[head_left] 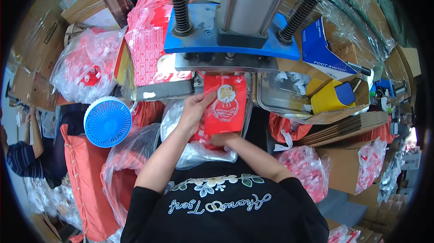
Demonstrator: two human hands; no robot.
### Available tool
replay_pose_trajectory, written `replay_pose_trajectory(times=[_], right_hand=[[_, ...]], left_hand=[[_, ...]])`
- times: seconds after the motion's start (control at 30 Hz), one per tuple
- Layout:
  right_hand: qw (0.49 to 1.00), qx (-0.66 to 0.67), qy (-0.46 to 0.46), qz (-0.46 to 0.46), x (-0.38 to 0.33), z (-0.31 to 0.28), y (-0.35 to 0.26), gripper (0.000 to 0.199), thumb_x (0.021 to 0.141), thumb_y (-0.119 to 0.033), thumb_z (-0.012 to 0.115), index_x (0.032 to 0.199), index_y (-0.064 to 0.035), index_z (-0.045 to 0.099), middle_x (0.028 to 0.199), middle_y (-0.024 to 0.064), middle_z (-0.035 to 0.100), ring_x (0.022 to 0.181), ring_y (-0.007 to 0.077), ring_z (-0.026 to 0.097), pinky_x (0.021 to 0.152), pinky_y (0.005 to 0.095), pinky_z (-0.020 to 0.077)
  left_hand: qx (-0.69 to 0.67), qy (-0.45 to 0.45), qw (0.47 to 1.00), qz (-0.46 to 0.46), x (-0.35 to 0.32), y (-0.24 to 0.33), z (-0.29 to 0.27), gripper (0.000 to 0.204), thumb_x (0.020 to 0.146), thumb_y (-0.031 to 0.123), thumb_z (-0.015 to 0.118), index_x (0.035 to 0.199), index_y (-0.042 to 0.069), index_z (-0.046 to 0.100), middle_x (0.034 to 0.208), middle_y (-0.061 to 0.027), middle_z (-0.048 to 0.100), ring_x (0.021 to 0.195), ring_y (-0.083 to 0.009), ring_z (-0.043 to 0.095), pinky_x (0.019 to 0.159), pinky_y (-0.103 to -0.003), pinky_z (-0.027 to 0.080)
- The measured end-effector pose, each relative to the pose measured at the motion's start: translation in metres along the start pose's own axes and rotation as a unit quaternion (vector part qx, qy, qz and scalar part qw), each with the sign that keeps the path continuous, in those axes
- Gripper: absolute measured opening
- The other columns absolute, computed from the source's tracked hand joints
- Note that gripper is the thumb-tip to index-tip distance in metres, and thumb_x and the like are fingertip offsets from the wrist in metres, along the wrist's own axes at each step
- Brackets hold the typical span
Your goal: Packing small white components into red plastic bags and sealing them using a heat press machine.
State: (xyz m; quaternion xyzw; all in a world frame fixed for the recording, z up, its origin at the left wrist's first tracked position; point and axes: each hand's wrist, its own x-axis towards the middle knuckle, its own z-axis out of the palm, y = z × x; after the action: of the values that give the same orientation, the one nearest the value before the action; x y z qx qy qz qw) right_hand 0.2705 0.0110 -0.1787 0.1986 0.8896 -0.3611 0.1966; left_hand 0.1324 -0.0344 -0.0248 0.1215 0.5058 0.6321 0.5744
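My left hand [195, 109] pinches the left edge of a flat red pouch [221, 123] with gold and white print. The pouch stands in front of me, its top edge just below the metal bar [226, 63] of a press. Behind its lower end my right hand [222, 139] reaches in, and its fingers are hidden by the pouch. Under both hands lies a clear plastic bag [192, 157] with red pieces inside, close against my black shirt.
The press's blue plate [203, 21] overhangs the work spot. To its left are red patterned pouches [147, 39] and a blue-and-white fan [108, 121]. A metal tray [271, 103] with small white parts and an open carton stand right. Another person [25, 157] is at far left.
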Motion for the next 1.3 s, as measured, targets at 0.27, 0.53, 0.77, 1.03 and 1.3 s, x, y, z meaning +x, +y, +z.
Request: replay_pose_trajectory(times=[0.27, 0.53, 0.77, 1.03, 1.3], right_hand=[[0.979, 0.09, 0.157, -0.094, 0.023, 0.011, 0.004, 0.073, 0.083, -0.036, 0.072, 0.146, -0.014, 0.04, 0.142, 0.019, 0.048, 0.132, 0.0344, 0.046, 0.111, 0.0474, 0.036], [0.995, 0.07, 0.063, -0.031, -0.059, -0.044, 0.003, 0.062, 0.087, -0.043, 0.068, 0.136, -0.0097, 0.052, 0.135, 0.0166, 0.055, 0.124, 0.0292, 0.054, 0.104, 0.0367, 0.0434], [0.948, 0.252, 0.181, -0.069, -0.197, -0.159, 0.013, 0.023, 0.094, -0.02, 0.061, 0.104, -0.0003, 0.069, 0.093, 0.0135, 0.071, 0.084, 0.0192, 0.068, 0.076, 0.0315, 0.0517], [0.819, -0.042, 0.566, 0.078, -0.151, -0.202, 0.1, 0.047, 0.093, -0.031, 0.061, 0.129, -0.001, 0.054, 0.131, 0.0252, 0.053, 0.124, 0.0391, 0.05, 0.099, 0.0481, 0.0407], [0.836, -0.173, 0.497, 0.153, -0.139, -0.158, 0.049, 0.06, 0.086, -0.031, 0.068, 0.139, -0.011, 0.048, 0.138, 0.0182, 0.051, 0.131, 0.0357, 0.042, 0.109, 0.0605, 0.0255]], left_hand=[[0.13, -0.002, 0.991, 0.036, -0.022, 0.009, -0.05, 0.03, 0.098, 0.023, 0.06, 0.117, 0.0, 0.065, 0.109, -0.0089, 0.07, 0.095, -0.0154, 0.067, 0.08, -0.028, 0.054], [0.279, 0.184, 0.896, 0.292, 0.026, 0.061, -0.082, 0.03, 0.096, 0.02, 0.062, 0.121, 0.003, 0.064, 0.105, -0.0091, 0.071, 0.094, -0.0177, 0.066, 0.083, -0.031, 0.05], [0.789, 0.249, 0.478, 0.295, 0.081, 0.089, -0.121, 0.038, 0.095, 0.03, 0.054, 0.125, 0.008, 0.06, 0.143, -0.0121, 0.049, 0.145, -0.0335, 0.027, 0.117, -0.06, 0.01], [0.785, 0.217, 0.478, 0.329, 0.087, 0.084, -0.123, 0.037, 0.094, 0.031, 0.057, 0.12, 0.004, 0.061, 0.141, -0.0144, 0.049, 0.138, -0.0348, 0.036, 0.117, -0.056, 0.015], [0.597, 0.273, 0.519, 0.547, 0.048, 0.071, -0.105, 0.037, 0.091, 0.016, 0.062, 0.125, 0.002, 0.06, 0.148, -0.0174, 0.043, 0.141, -0.0388, 0.033, 0.114, -0.051, 0.027]])
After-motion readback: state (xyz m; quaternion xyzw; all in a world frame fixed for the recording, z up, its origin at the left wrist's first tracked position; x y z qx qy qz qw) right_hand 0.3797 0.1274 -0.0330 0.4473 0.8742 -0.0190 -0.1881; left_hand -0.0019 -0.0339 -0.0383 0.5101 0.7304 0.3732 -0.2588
